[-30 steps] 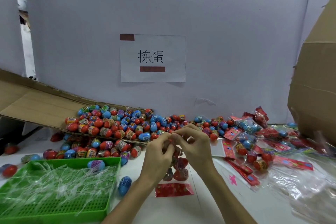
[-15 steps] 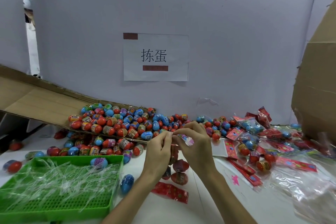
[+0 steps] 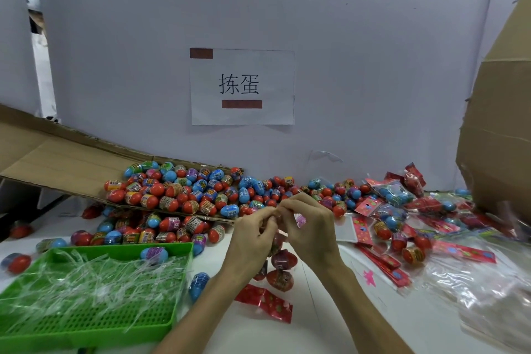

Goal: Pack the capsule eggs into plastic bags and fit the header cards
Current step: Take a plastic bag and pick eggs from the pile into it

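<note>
Nearest us sits the green perforated plastic tray (image 3: 86,335), heaped with clear plastic strips, 1 blue-and-purple egg (image 3: 154,255) lying at its far edge. Just right of the tray lie a blue capsule egg (image 3: 199,284) and, further right, a red printed header card (image 3: 264,302) flat on the white table (image 3: 330,333). Above that card our left hand (image 3: 253,236) and right hand (image 3: 309,230) meet, fingers curled and pinching the top of a clear plastic bag (image 3: 280,270), which hangs below them with at least 2 red eggs inside. Beyond the tray, the loose pile of red and blue capsule eggs (image 3: 186,192) spreads over a brown cardboard flap (image 3: 66,161). Far right of the tray lie packed bags (image 3: 396,195). Behind everything, a white paper sign (image 3: 242,86) is on the wall.
</note>
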{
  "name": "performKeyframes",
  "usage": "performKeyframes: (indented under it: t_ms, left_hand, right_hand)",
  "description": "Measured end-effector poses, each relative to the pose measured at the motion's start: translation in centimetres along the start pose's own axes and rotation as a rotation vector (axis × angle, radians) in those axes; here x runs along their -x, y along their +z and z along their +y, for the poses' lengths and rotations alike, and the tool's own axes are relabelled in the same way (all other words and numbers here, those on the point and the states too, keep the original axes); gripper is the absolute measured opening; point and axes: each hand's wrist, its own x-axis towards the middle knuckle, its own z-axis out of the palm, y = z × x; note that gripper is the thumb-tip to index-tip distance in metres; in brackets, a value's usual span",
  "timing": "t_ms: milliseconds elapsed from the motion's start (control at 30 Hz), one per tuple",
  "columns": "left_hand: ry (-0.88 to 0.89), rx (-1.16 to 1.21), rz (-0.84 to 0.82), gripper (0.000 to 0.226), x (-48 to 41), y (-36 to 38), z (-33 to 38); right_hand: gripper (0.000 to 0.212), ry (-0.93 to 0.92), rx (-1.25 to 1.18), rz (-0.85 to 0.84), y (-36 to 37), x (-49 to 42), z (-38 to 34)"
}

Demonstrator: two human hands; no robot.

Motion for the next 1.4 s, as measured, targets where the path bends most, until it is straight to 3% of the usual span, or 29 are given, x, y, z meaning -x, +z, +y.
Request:
performKeyframes:
  t_ms: [167, 300, 500, 667, 767, 867, 1000, 1067, 1100, 1167, 1233, 1400]
  left_hand:
    - [-0.018, 0.055, -0.033, 0.034, 0.0, -0.2, 0.1]
    - [-0.107, 0.128, -0.001, 0.032, 0.0, -0.4, 0.3]
    - [-0.061, 0.040, 0.031, 0.023, 0.0, -0.3, 0.6]
    - [-0.032, -0.014, -0.001, 0.024, 0.4, -0.2, 0.9]
    - [-0.060, 0.033, -0.013, 0.025, 0.3, -0.1, 1.1]
    - [-0.135, 0.089, 0.025, 0.029, 0.0, -0.2, 0.7]
    - [-0.261, 0.168, 0.164, 0.028, -0.4, -0.6, 0.1]
    - [-0.309, 0.197, 0.230, 0.028, -0.6, -0.8, -0.1]
    - [-0.328, 0.201, 0.255, 0.029, -0.6, -0.9, -0.2]
    - [-0.360, 0.221, 0.285, 0.031, -0.6, -0.9, -0.3]
    - [-0.388, 0.269, 0.297, 0.032, -0.6, -0.8, -0.5]
    - [-0.442, 0.375, 0.290, 0.030, -0.9, -0.6, -0.9]
  right_hand:
    - [0.016, 0.351, -0.229, 0.150, 0.1, -0.3, -0.2]
    - [0.005, 0.511, -0.213, 0.252, -1.7, -0.9, 1.6]
    - [0.010, 0.032, -0.118, -0.073, -0.4, -0.4, 0.3]
    - [0.009, -0.009, -0.064, -0.044, -0.1, -0.1, 0.4]
    - [0.012, 0.194, -0.217, -0.016, -0.2, -0.3, 0.1]
    - [0.014, 0.547, -0.365, 0.197, -0.8, -0.8, 1.2]
    - [0.007, 0.783, -0.168, 0.545, -4.1, -0.8, 4.7]
    - [0.019, 0.902, -0.064, 0.636, -6.1, -0.6, 6.6]
    - [0.034, 0.953, -0.001, 0.565, -6.9, -0.4, 7.4]
    - [0.076, 1.037, 0.165, 0.183, -7.5, -0.3, 8.1]
    - [0.100, 0.975, 0.244, -0.087, -6.6, -0.5, 6.9]
    - [0.094, 0.828, 0.124, -0.231, -3.2, -1.0, 3.4]
